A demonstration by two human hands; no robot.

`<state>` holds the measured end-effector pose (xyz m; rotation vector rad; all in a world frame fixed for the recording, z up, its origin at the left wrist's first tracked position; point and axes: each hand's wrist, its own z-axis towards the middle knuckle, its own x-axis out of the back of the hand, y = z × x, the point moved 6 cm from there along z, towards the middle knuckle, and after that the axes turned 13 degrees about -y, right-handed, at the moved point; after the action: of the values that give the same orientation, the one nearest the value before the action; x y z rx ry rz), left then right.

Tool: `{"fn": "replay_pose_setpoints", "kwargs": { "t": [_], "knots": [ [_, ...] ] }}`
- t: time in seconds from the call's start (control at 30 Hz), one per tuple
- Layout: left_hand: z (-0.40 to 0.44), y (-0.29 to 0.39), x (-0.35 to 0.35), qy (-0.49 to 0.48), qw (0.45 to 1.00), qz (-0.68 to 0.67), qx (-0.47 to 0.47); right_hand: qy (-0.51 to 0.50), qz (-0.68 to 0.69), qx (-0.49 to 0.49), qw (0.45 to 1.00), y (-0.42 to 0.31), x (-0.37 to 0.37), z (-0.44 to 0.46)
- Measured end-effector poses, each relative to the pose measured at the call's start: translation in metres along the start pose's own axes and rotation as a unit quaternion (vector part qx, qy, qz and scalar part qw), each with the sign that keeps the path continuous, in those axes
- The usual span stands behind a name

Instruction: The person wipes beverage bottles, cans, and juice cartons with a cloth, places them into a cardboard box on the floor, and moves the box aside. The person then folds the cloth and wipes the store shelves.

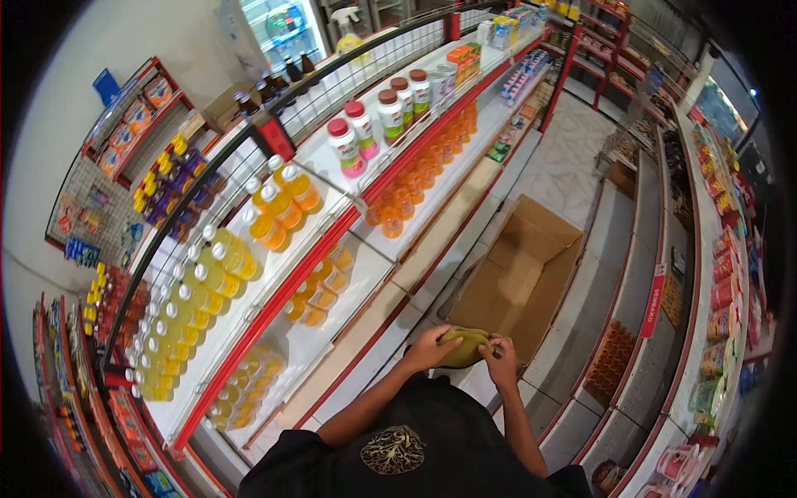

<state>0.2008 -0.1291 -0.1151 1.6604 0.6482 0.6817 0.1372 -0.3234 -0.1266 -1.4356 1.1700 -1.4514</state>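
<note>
An olive-green cloth [466, 347], bunched up, is held between my two hands in front of my black shirt. My left hand [427, 349] has its fingers closed on the cloth's left end. At its right end my right hand [500, 360] pinches the same cloth. Just beyond the hands, an open cardboard box [519, 270] stands on the tiled floor, and its visible inside shows bare cardboard.
Left, a red-edged white shelf [274, 311] holds yellow bottles [187, 307], orange bottles [286, 207] and white bottles [344, 148]. Right, lower shelves [610, 249] and packets [722, 282] line the aisle. A spray bottle [347, 37] stands behind the wire rail.
</note>
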Motion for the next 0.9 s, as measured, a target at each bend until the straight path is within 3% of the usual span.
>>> {"fn": "replay_pose_setpoints", "kwargs": {
  "t": [0.07,0.17,0.27,0.33,0.4,0.43,0.53,0.6,0.7,0.8,0.9],
  "knots": [
    [0.013,0.006,0.011,-0.013,0.999,0.032,-0.014,0.017,-0.011,-0.011,1.000,-0.015,0.006,0.012],
    [0.012,0.009,0.041,0.045,0.999,0.000,0.029,0.034,-0.021,-0.037,0.999,-0.036,0.005,0.022],
    [0.010,0.026,0.056,0.038,0.999,0.012,0.012,-0.091,0.046,-0.098,0.990,-0.046,-0.013,0.033],
    [0.009,0.035,0.063,0.028,0.999,0.019,0.003,-0.120,0.068,-0.053,0.989,-0.046,-0.023,0.040],
    [0.009,0.057,0.064,-0.003,0.955,0.283,-0.089,-0.203,0.106,0.043,0.973,-0.055,-0.040,0.044],
    [0.008,0.064,0.062,-0.016,0.903,0.406,-0.138,-0.189,0.106,0.043,0.975,-0.056,-0.041,0.046],
    [0.012,0.054,0.064,-0.082,0.897,0.398,-0.175,-0.244,0.070,0.008,0.967,-0.059,-0.050,0.048],
    [0.013,0.047,0.064,-0.124,0.890,0.392,-0.198,-0.198,0.065,-0.011,0.978,-0.055,-0.045,0.053],
    [0.023,0.009,0.069,-0.204,0.945,0.254,0.024,-0.102,0.060,-0.058,0.991,-0.043,-0.033,0.052],
    [0.025,-0.001,0.069,-0.218,0.928,0.298,0.051,-0.069,0.177,-0.030,0.981,-0.045,-0.031,0.047],
    [0.024,0.002,0.067,-0.220,0.927,0.298,0.061,-0.014,0.143,-0.055,0.988,-0.022,-0.019,0.031]
  ]
}}
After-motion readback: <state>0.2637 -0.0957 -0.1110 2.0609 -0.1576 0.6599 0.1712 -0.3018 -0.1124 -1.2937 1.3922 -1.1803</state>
